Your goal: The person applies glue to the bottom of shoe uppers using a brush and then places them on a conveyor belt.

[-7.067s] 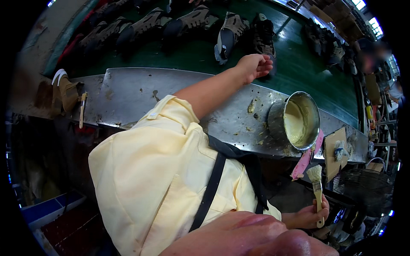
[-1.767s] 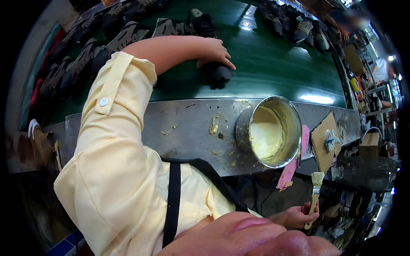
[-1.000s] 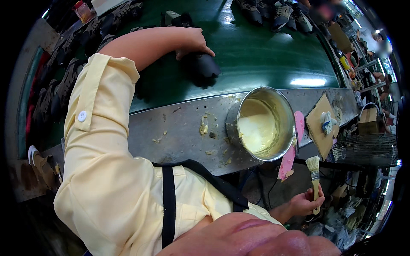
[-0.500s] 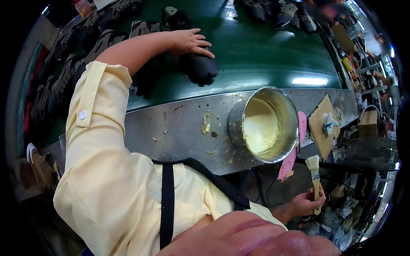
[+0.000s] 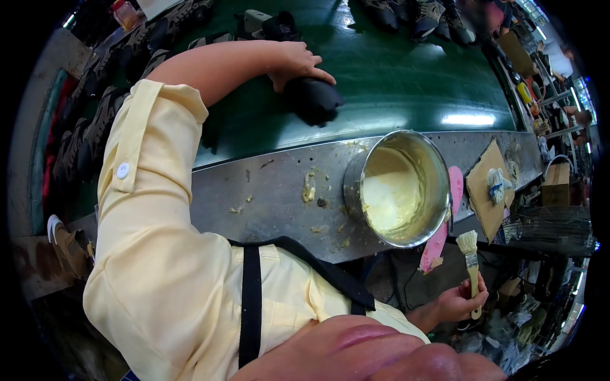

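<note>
My left hand (image 5: 297, 62) is stretched out over the green surface, its fingers curled over a black shoe (image 5: 312, 100). The shoe's rounded dark end points toward me, and my hand and forearm cover the rest. Low on the right, my right hand (image 5: 459, 302) grips the wooden handle of a paintbrush (image 5: 471, 260), whose pale bristles point up. Just beyond the brush, a metal pot (image 5: 438, 190) holds a creamy white-yellow paste that also coats its inner wall.
Smears of dried paste mark the metal ledge (image 5: 273, 209) along the green belt (image 5: 406, 89). Pink strips (image 5: 434, 246) and a piece of cardboard (image 5: 488, 206) with a white-and-blue bundle lie right of the pot. More shoes (image 5: 95, 124) line the far left, others (image 5: 427, 19) the far side.
My left hand and the black shoe under it have shifted a little to the right. My right hand still holds the paintbrush in nearly the same place.
</note>
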A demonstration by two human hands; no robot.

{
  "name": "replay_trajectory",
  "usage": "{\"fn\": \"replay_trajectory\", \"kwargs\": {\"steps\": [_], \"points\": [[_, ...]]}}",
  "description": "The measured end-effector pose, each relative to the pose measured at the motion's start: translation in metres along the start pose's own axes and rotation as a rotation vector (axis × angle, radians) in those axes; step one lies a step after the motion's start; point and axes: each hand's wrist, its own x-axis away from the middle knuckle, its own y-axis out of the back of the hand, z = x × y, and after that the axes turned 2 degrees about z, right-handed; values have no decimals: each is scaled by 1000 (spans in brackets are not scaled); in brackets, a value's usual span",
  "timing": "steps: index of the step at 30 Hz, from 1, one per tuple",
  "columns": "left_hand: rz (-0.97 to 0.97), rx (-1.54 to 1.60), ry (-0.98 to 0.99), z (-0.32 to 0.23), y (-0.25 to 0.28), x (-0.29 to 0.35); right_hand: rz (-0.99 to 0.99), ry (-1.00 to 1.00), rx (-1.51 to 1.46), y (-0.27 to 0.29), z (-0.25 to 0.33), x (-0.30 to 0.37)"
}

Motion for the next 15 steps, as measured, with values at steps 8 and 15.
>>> {"fn": "replay_trajectory", "kwargs": {"steps": [8, 15], "points": [[-418, -51, -361, 8, -54, 24, 0, -8, 28, 9, -5, -3], [-463, -179, -416, -4, -47, 29, 69, 26, 57, 0, 7, -1]]}}
